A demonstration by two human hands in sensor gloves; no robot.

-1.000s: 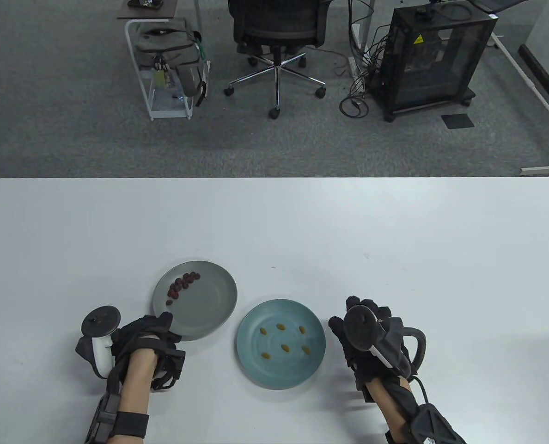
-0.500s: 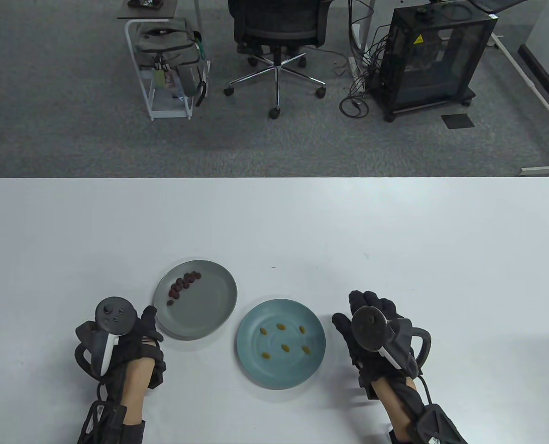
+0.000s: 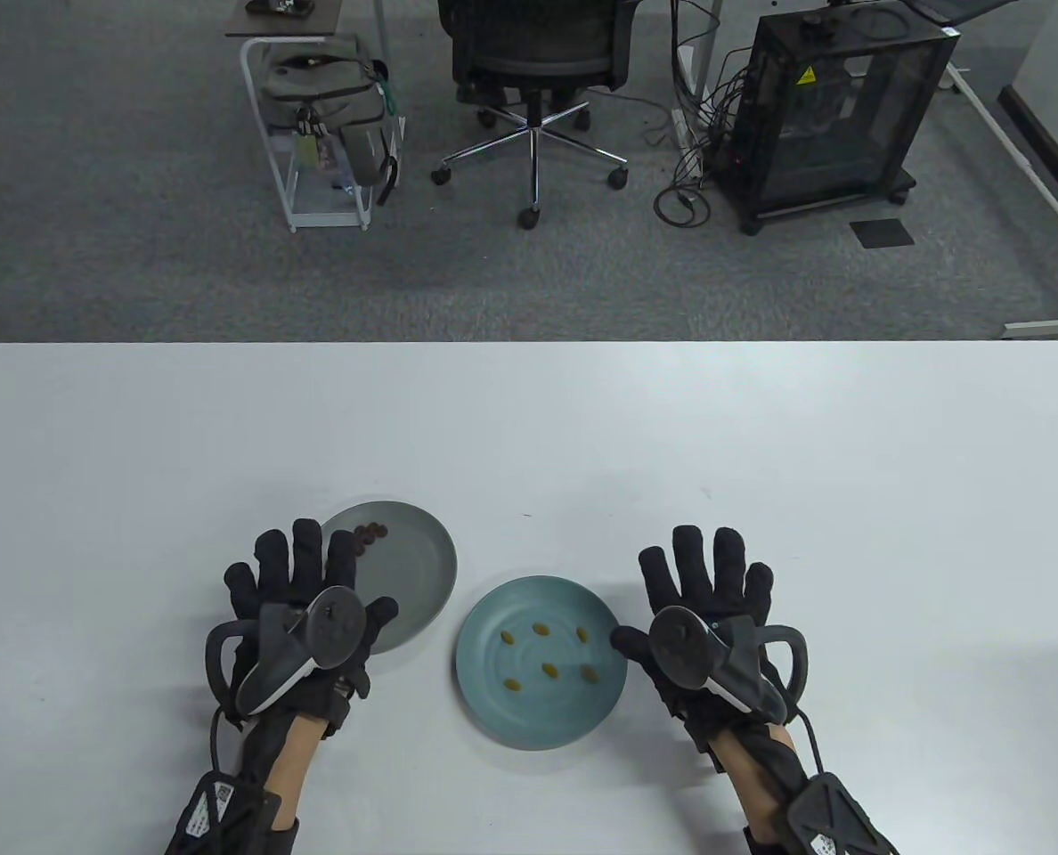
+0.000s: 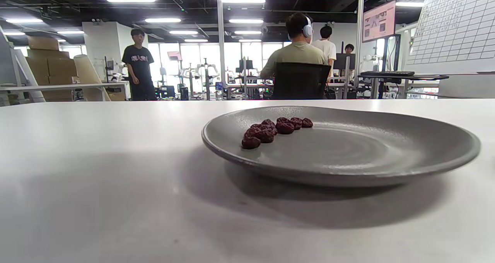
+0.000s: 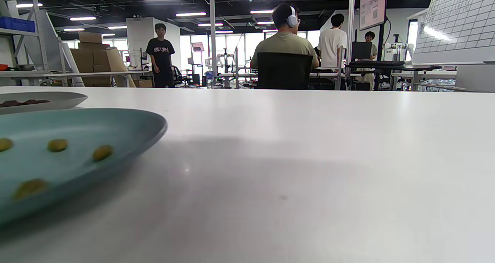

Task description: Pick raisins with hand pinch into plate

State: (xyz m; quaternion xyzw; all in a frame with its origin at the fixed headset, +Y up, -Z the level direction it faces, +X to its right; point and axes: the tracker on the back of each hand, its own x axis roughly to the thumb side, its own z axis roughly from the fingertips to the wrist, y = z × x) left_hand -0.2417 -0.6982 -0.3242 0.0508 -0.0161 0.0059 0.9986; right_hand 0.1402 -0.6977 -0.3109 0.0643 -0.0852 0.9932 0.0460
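Observation:
A grey plate [image 3: 413, 570] holds several dark red raisins [image 3: 370, 533]; the left wrist view shows the plate [image 4: 348, 154] and raisins [image 4: 270, 129] close up. A teal plate [image 3: 493, 677] to its right holds several yellow-green raisins [image 3: 547, 668], also in the right wrist view [image 5: 58, 145]. My left hand [image 3: 302, 579] lies flat, fingers spread, over the grey plate's left side and hides part of it. My right hand [image 3: 703, 588] lies flat, fingers spread, just right of the teal plate. Both hands are empty.
The white table [image 3: 760, 445] stretches wide behind and beside the plates. Beyond its far edge stand an office chair [image 3: 533, 71], a wire cart with a bag [image 3: 324, 116] and a black cabinet [image 3: 836, 107].
Both hands have opened from loose fists and spread flat, palms down. The left hand has moved forward and right over the grey plate's left side. The right hand stayed beside the teal plate.

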